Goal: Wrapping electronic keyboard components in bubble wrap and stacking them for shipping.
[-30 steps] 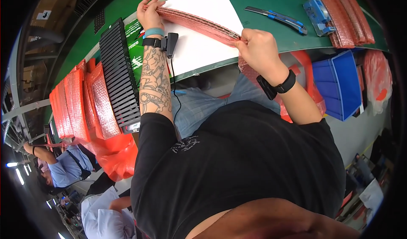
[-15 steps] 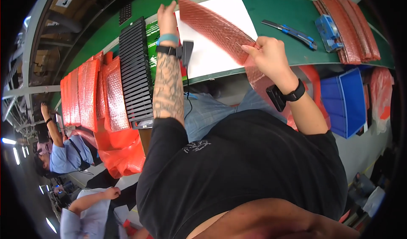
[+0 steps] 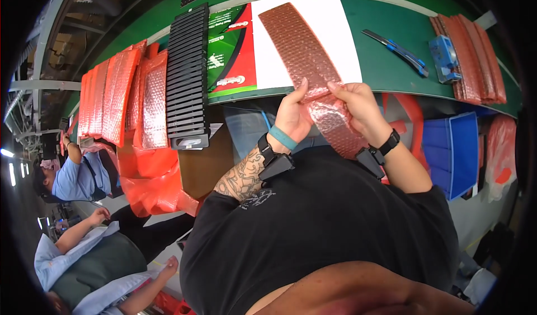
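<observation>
Both hands grip a long strip of red bubble wrap at its near part. My left hand pinches its left edge, thumb on top; my right hand holds the right edge the same way. The strip's far end lies over a white sheet on the green bench. Its near end hangs past the bench edge toward my body. Left of the white sheet lies a green and red printed sheet. A black slatted panel stands beside that.
A blue utility knife and a blue tape dispenser lie on the right, near stacked red bubble-wrap pieces. More bubble-wrap packs line the left. A blue bin sits below the bench. Two people are at the left.
My left hand came back from the far edge of the bench to the strip and took hold beside my right. The strip swung round to point away from me.
</observation>
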`<action>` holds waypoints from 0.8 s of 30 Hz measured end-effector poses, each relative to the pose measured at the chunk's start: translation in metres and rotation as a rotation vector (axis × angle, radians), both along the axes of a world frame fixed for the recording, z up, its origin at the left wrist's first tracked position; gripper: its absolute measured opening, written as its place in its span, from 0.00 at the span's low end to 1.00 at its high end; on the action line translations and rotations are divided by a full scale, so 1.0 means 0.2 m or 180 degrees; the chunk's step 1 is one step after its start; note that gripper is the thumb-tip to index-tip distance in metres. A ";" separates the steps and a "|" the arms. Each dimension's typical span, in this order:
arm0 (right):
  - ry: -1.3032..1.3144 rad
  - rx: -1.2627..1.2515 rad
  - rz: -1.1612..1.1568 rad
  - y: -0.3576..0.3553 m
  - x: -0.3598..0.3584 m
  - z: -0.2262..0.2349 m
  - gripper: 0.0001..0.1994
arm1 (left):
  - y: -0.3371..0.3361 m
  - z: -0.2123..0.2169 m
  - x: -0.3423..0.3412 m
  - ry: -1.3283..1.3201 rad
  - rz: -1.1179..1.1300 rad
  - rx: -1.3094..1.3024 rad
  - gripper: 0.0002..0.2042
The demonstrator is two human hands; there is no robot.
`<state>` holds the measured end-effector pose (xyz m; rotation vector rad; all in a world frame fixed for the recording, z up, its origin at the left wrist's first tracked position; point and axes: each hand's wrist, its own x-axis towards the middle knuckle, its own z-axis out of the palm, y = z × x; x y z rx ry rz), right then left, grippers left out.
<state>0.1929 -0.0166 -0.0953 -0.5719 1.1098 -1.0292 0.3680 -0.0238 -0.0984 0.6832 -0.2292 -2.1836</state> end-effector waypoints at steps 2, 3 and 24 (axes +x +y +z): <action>-0.0034 -0.0019 -0.0004 0.04 0.01 -0.02 0.11 | -0.01 -0.01 -0.04 0.0074 0.0148 -0.0115 0.20; -0.0006 -0.0003 -0.0040 0.05 0.00 -0.03 0.11 | -0.01 -0.01 -0.06 0.0122 0.0183 -0.0160 0.20; 0.2918 -0.0722 0.2614 -0.24 -0.12 0.41 0.10 | -0.18 -0.09 0.09 -0.0771 0.1022 -0.1040 0.19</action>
